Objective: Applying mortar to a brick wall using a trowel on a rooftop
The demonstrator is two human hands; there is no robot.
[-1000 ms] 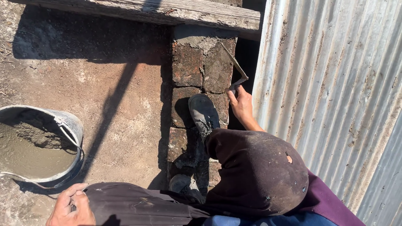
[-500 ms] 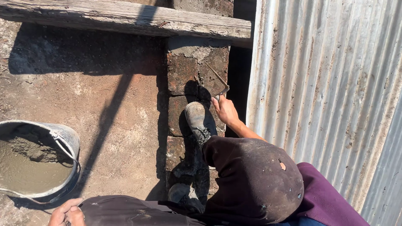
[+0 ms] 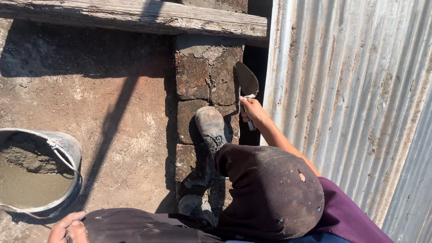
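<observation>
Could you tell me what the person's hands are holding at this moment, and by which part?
The right hand holds a trowel by its handle, blade pointing up beside the brick wall. The left hand rests on the knee, holding nothing visible.

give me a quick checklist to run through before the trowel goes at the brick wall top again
1. Right hand grips the pointed steel trowel by its handle: ok.
2. Trowel blade carries mortar: cannot tell, the face looks mostly bare.
3. Footing: grey dusty boot rests flat on the rough reddish brick wall top: ok.
4. Round metal bucket of wet grey mortar stands on the ground to the left, away from the trowel: ok.
5. Left hand rests at the knee, empty as far as can be seen: cannot tell.
6. Weathered wooden plank lies across the wall ahead: ok.
</observation>
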